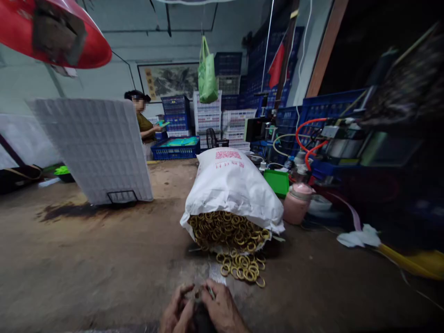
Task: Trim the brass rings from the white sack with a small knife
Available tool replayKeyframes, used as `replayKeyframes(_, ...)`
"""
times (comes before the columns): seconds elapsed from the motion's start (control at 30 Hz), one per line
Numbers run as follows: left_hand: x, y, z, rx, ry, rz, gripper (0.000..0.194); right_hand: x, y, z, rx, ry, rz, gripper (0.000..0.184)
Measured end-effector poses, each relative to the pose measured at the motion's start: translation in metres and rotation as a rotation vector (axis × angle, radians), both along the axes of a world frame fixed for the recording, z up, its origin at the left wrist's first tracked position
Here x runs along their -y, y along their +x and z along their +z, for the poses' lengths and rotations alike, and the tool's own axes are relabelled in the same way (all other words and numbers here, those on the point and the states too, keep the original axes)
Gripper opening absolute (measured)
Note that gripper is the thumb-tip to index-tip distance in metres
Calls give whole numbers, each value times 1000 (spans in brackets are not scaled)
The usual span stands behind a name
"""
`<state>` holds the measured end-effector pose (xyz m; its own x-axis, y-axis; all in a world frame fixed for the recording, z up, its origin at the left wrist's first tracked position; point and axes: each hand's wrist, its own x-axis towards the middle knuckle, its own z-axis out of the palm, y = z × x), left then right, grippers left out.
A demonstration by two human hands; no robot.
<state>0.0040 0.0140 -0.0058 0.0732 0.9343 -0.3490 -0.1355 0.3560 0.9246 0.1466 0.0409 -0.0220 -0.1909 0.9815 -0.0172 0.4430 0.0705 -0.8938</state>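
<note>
Left hand, right hand toward near edge of surface, room leftward, rings beyond; bent fingers barely parted, touching blurred dark object, can't tell whether gripping.

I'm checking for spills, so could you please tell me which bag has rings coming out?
The white sack, lying on the table with its near end open; yellowish rings spill from it. The green bag hangs behind it instead.

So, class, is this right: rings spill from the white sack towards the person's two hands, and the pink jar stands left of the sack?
One thing is wrong: the pink jar stands right of the white sack, as the head view shows. The rings do spill from it towards the left hand and right hand.
</note>
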Motion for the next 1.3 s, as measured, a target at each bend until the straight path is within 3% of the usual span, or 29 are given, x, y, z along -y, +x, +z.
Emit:
replayKeyframes(0.13, -2, 24, -14, -190, 169, 21, 44, 5, 10, 15, -92, -48, -46, 25)
replayKeyframes(0.33, -6, 27, -1, -310, 355, 100, 30, 4, 9, 12, -128, -137, -77, 27)
replayKeyframes(0.5, -4, 29, -1, -197, 218, -29, 31, 3, 9, 9, -173, -185, -67, 27)
replayKeyframes(0.8, -3, 23, -4, 50, 22, -128, 33, 5, 11, -9, -290, -314, -17, 32)
replayKeyframes(1.03, 2, 20, -6, 138, -31, -125, 32, 6, 10, 13, -236, -237, 46, 29)
replayKeyframes(1.17, 8, 21, -9, 269, -28, -61, 26, 5, 13, 14, -197, -262, 22, 26)
replayKeyframes(1.3, 10, 21, -9, 322, -4, -28, 24, 9, 16, 12, 71, -48, 24, 20)
